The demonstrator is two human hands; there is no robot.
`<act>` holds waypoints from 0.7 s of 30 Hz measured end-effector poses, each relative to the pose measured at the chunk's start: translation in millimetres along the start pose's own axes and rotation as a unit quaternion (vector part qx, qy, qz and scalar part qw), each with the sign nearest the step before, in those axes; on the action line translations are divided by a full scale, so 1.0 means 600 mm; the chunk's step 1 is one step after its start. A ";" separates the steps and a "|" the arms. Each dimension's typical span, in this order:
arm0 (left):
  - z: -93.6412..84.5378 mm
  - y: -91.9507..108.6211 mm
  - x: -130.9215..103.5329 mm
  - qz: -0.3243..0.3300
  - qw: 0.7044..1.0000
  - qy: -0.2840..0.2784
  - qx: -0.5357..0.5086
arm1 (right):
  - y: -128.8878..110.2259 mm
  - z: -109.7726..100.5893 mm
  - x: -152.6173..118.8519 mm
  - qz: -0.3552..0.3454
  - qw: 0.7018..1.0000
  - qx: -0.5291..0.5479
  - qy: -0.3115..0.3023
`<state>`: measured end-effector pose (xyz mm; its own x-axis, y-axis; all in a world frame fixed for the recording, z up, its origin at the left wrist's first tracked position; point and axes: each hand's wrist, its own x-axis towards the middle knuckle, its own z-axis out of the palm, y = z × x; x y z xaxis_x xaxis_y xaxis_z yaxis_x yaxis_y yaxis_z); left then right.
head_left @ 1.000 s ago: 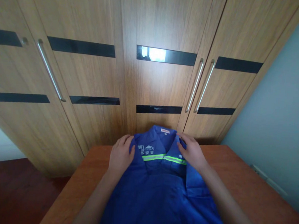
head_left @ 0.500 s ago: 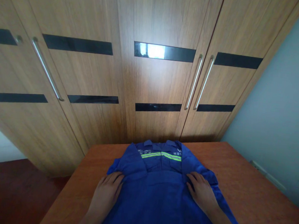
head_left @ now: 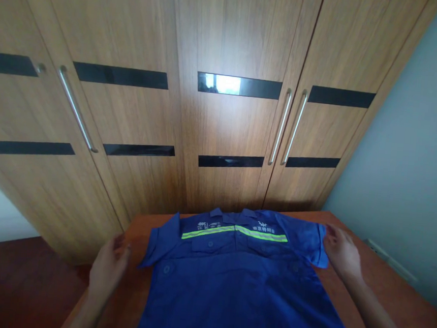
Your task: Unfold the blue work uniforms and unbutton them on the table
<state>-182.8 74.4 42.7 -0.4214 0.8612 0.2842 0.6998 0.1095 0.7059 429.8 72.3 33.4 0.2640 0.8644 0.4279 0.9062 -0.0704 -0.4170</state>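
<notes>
Right hand (head_left: pixel 343 251) at sleeve (head_left: pixel 305 240); table (head_left: pixel 394 297) before wardrobe (head_left: pixel 233 119)

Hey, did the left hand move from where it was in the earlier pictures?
Yes. The left hand has moved left, off the blue work shirt, out to the left edge of the brown table.

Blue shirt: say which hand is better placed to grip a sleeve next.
The right hand, probably: it is at the end of the sleeve on that side, while the left hand is apart from the shirt, with table showing between them.
</notes>
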 end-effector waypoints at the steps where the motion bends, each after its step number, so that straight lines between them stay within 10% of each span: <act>1: 0.002 0.005 -0.015 0.032 0.999 0.001 0.027 | -0.007 0.010 -0.011 -0.020 0.999 0.019 -0.018; 8: 0.056 0.100 -0.123 0.280 0.925 -0.200 0.162 | -0.099 0.085 -0.093 -0.165 0.941 0.124 -0.269; 14: 0.072 0.118 -0.132 0.270 0.886 -0.263 0.272 | -0.127 0.085 -0.093 -0.170 0.934 0.059 -0.309; 21: 0.050 0.136 -0.107 0.253 0.905 -0.300 0.161 | -0.140 0.067 -0.077 -0.193 0.929 0.040 -0.314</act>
<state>-81.0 42.9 62.4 0.3214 0.9459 0.0453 0.8888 -0.3178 0.3302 328.4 58.4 16.4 -0.3426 0.9393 0.0168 0.8591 0.3205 -0.3991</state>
